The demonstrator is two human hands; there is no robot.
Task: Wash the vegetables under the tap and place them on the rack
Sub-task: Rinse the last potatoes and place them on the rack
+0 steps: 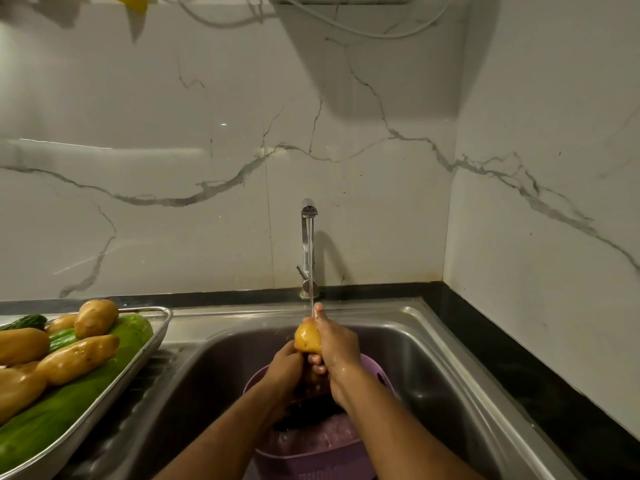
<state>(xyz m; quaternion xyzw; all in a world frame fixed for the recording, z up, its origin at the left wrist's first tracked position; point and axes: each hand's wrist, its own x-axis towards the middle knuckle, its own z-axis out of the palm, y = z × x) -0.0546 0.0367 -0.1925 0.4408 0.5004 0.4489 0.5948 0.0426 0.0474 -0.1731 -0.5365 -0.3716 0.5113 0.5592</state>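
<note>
Dim, warm-green light falls from above. The tap [307, 244] throws a soft shadow rightward onto the marble wall [173, 202], which shows faint glare streaks. Wide-angle bending curves the frame edges; focus is slightly soft throughout.

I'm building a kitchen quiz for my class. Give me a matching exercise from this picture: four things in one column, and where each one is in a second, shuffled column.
Things:
1. potato
2. purple colander
3. long green gourd
4. tap

Places:
A. lying on the rack at the left
B. standing behind the sink, against the wall
C. held in both hands under the water
D. sitting inside the sink

Pairs: 1-C, 2-D, 3-A, 4-B
</note>
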